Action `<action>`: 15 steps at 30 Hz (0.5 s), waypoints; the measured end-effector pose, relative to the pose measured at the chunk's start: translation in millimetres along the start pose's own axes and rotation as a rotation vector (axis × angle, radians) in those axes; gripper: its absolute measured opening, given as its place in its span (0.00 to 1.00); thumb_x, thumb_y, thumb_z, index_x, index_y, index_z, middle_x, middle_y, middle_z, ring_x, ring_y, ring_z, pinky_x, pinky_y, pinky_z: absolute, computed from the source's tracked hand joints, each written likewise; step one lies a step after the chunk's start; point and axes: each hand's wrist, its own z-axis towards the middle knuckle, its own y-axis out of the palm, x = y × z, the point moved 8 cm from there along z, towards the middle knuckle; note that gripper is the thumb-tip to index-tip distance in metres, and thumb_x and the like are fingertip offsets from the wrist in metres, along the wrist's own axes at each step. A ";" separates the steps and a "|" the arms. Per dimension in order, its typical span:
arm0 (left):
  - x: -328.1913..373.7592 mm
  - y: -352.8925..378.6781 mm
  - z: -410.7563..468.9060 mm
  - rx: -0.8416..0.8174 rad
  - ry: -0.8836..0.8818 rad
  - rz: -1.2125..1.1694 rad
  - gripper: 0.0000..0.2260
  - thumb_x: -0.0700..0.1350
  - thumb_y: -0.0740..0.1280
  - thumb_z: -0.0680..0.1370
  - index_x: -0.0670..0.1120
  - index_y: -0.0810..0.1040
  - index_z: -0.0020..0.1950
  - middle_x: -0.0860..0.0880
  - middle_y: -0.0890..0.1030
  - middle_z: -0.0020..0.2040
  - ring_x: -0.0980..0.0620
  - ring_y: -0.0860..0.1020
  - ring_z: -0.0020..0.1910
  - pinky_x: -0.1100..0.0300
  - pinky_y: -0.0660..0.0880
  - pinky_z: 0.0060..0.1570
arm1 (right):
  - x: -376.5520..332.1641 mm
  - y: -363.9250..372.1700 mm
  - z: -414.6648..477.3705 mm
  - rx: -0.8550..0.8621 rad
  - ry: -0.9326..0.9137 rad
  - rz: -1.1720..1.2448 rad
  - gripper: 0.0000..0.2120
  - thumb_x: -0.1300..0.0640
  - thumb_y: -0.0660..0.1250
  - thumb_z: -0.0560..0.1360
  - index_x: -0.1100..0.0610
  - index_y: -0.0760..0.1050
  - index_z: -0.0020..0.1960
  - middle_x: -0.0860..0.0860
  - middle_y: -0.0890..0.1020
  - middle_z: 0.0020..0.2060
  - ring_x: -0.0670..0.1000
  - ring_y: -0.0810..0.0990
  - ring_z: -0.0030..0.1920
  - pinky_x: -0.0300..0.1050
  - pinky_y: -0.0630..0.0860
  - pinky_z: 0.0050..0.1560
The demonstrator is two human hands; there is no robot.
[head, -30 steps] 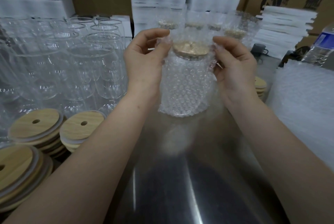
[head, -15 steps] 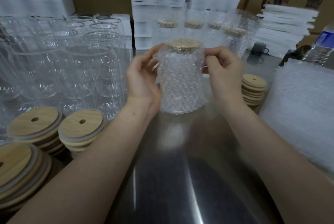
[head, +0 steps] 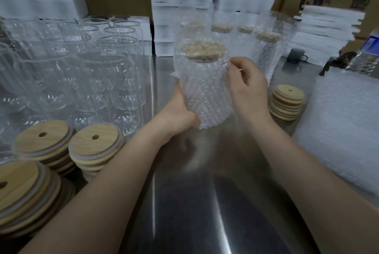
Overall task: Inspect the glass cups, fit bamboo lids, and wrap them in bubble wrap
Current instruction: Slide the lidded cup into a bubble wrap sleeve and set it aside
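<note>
Head cam, pretty sure about the step: wrapping, nearly finished on this one. Holding the wrapped cup (head: 203,87) upright above the steel table (head: 205,202), in front of the row of finished cups (head: 264,48) at the back. Cupping its lower side with the left hand (head: 180,110), fingers mostly hidden; pinching the bubble wrap (head: 213,114) just under the bamboo lid (head: 205,50) with the right hand (head: 248,87). Next probably calls for tucking down that loose top edge, then parking it with the others. Looks fully sleeved in bubbles, tan lid showing through.

dim indoor light | glare streaks on steel table (head: 205,212) | wide-angle edge distortion
</note>
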 end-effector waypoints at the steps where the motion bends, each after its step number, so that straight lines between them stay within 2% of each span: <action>1: -1.1 -0.2 -0.3 -0.021 -0.018 0.042 0.51 0.27 0.70 0.68 0.56 0.43 0.78 0.57 0.73 0.57 0.59 0.75 0.54 0.66 0.76 0.47 | -0.1 -0.5 0.2 0.006 0.005 0.011 0.06 0.61 0.62 0.80 0.52 0.75 0.48 0.39 0.76 0.39 0.32 0.73 0.36 0.27 0.67 0.40; 4: -1.8 -2.7 -2.0 -0.017 -0.026 0.126 0.55 0.29 0.74 0.66 0.57 0.42 0.78 0.57 0.73 0.55 0.60 0.75 0.52 0.63 0.76 0.50 | -0.9 -1.6 -0.1 0.012 0.008 0.024 0.05 0.60 0.62 0.80 0.52 0.76 0.49 0.39 0.77 0.39 0.33 0.73 0.37 0.27 0.67 0.40; 7: 0.1 -5.6 -3.9 0.040 0.000 0.094 0.51 0.28 0.75 0.65 0.55 0.52 0.78 0.57 0.75 0.54 0.59 0.75 0.52 0.59 0.76 0.55 | 0.3 -2.4 0.2 0.019 0.028 0.050 0.05 0.60 0.62 0.80 0.53 0.76 0.51 0.39 0.77 0.42 0.33 0.74 0.39 0.28 0.69 0.43; 9: 1.3 -6.9 -4.1 0.072 0.022 0.035 0.44 0.26 0.75 0.65 0.55 0.62 0.72 0.59 0.76 0.52 0.63 0.77 0.49 0.65 0.77 0.51 | 0.9 -3.7 1.0 0.031 0.042 0.076 0.05 0.61 0.62 0.79 0.54 0.75 0.51 0.40 0.77 0.42 0.34 0.75 0.40 0.29 0.70 0.45; 10: 1.8 -7.9 -3.8 0.091 0.040 0.009 0.40 0.25 0.74 0.65 0.56 0.65 0.66 0.59 0.77 0.50 0.65 0.79 0.45 0.70 0.76 0.47 | 1.0 -4.4 1.5 0.039 0.051 0.086 0.06 0.62 0.62 0.79 0.54 0.75 0.51 0.41 0.77 0.42 0.36 0.75 0.41 0.30 0.70 0.46; 12: 1.8 -10.4 -3.0 0.126 0.064 -0.030 0.33 0.23 0.74 0.65 0.53 0.69 0.59 0.57 0.79 0.47 0.68 0.80 0.40 0.72 0.76 0.42 | 2.0 -5.9 2.2 0.054 0.069 0.109 0.06 0.63 0.62 0.79 0.55 0.75 0.51 0.42 0.77 0.42 0.39 0.75 0.42 0.33 0.71 0.48; 15: 2.0 -14.6 -2.7 0.184 0.042 0.018 0.29 0.25 0.74 0.65 0.50 0.72 0.58 0.55 0.81 0.46 0.55 0.82 0.47 0.58 0.79 0.51 | 2.7 -6.4 2.2 0.054 0.090 0.148 0.06 0.64 0.61 0.79 0.56 0.74 0.51 0.45 0.77 0.42 0.42 0.76 0.44 0.36 0.73 0.50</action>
